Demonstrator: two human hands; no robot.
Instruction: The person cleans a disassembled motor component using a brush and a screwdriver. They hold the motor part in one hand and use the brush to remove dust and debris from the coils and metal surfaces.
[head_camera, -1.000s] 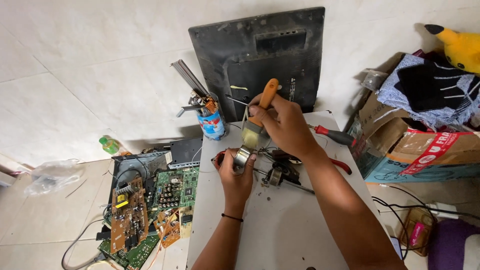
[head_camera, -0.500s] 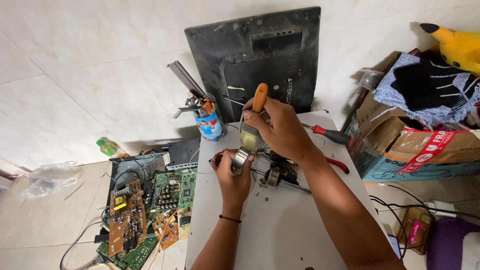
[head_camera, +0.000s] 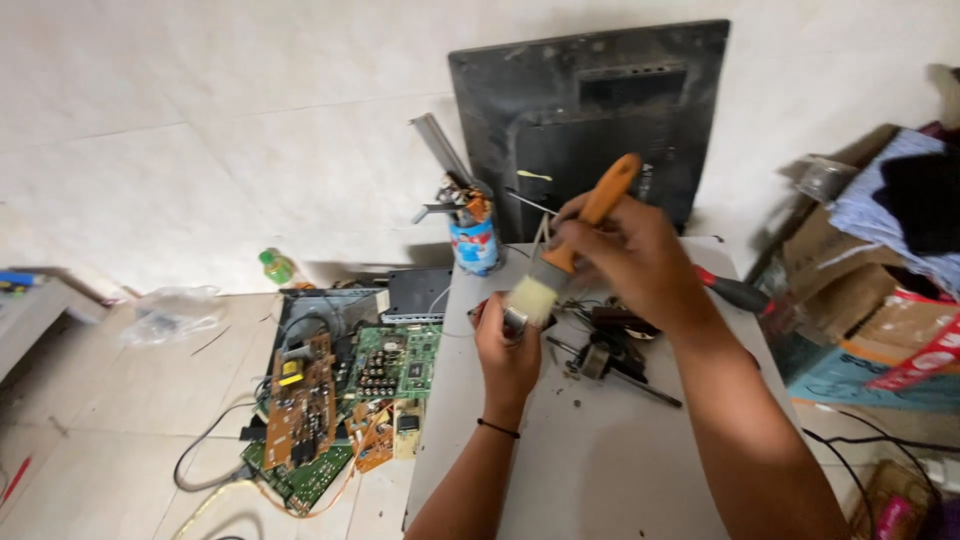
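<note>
A small silver metal part (head_camera: 515, 322) sits in the person's left hand (head_camera: 508, 352), held above the near edge of a pale grey table (head_camera: 600, 470). The fingers are curled closed around the part, so only its top shows; its exact shape cannot be made out. The cream bristles of a paintbrush with an orange handle (head_camera: 575, 240) touch the top of the part. The right hand (head_camera: 630, 255) is closed tightly around the brush handle, which slants up and to the right.

Just beside the hands, on the table, lie dark metal motor-like pieces and a thin rod (head_camera: 610, 360). A screwdriver with a red and black handle (head_camera: 735, 293) lies near the right forearm. At the table's far left corner stands a blue printed can holding tools (head_camera: 473, 240). Behind it, a black flat-screen monitor with its back facing out (head_camera: 590, 120) leans against the white wall.

On the tiled floor to the left lie green and brown circuit boards with loose wires (head_camera: 340, 400), a small green-capped bottle (head_camera: 277, 266) and a clear plastic bag (head_camera: 175, 310). To the right are cardboard boxes with piled cloth (head_camera: 890, 290).
</note>
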